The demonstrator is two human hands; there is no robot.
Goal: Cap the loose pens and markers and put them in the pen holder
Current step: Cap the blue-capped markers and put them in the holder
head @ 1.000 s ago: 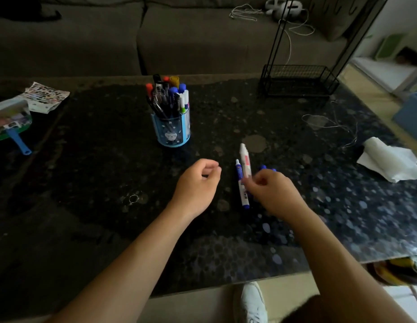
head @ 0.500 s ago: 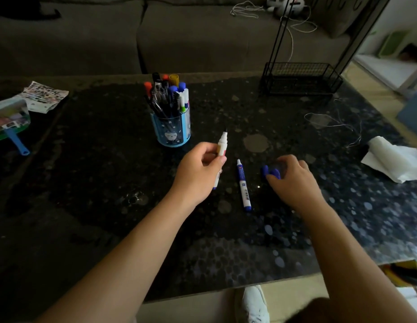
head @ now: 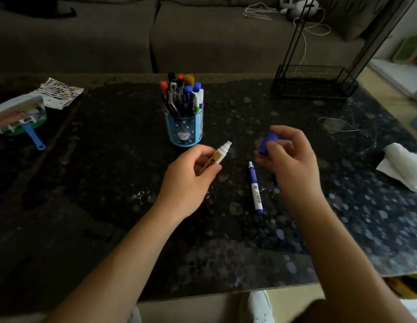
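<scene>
Two bare hands hover at frame centre above a dark speckled desk (head: 109,183). The left hand (head: 188,180) has its fingers (head: 211,168) curled round an uncapped white marker (head: 222,151), tip pointing toward the upper right. The right hand (head: 289,164) has its fingers (head: 272,148) pinching a blue cap (head: 268,141). Between them a blue-and-white marker (head: 255,188) lies on the desk, below the crowded blue pen holder (head: 185,127) at upper centre. A crumpled tissue (head: 403,166) sits at the right edge, a wire rack (head: 314,82) upper right, a blue-handled fan (head: 18,115) far left.

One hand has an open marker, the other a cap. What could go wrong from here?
The white marker, held by the left hand, points its bare tip toward the right hand holding the blue plastic cap: a misaimed push might ink fingers. The round blue pen holder looks crowded; another may jam. The blue-and-white marker lying beside the right hand might get knocked.
</scene>
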